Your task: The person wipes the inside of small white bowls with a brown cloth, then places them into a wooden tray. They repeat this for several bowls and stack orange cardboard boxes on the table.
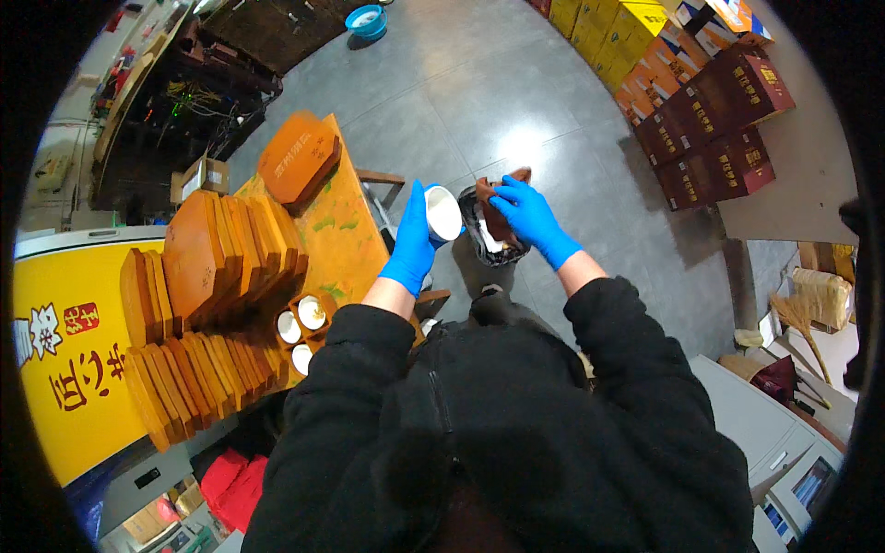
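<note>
My left hand, in a blue glove, is wrapped round a white cup whose round mouth faces up. My right hand, gloved in blue too, grips a brown cloth with its fingers closed. Under the cloth stands a small bin with a black liner, with something white inside. Left of my arms, a wooden compartment tray on the orange-topped table holds 3 white cups. Its other contents are too small to make out.
Octagonal wooden boards stand in rows on the table's left, and one lid-like board lies at its far end. Maroon cartons and yellow cartons are stacked at the right. A blue basin sits on the far floor.
</note>
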`<state>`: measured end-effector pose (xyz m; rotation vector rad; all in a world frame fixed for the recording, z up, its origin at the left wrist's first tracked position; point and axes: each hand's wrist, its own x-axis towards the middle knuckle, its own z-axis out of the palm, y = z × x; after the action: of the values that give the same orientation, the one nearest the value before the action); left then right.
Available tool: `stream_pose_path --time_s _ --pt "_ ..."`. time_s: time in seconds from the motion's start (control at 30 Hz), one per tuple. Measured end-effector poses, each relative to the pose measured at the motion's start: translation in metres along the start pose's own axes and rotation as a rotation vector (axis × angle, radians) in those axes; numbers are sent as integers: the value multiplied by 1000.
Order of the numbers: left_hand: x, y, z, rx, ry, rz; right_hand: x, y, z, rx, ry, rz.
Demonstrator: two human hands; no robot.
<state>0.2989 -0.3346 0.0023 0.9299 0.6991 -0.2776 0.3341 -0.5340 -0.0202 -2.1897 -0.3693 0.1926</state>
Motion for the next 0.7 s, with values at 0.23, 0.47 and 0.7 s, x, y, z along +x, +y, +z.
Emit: stream_pose_path --time_s 0.23,0.47,0.7 --pt "-3 -4 -24 -49 144 -72 8 -16 -24 256 -3 340" --pt "-38 -19 3 214 38 93 -20 -68 30 595 -269 444" --pt "-75 -1 10 277 76 541 -24 -119 41 573 -237 239"
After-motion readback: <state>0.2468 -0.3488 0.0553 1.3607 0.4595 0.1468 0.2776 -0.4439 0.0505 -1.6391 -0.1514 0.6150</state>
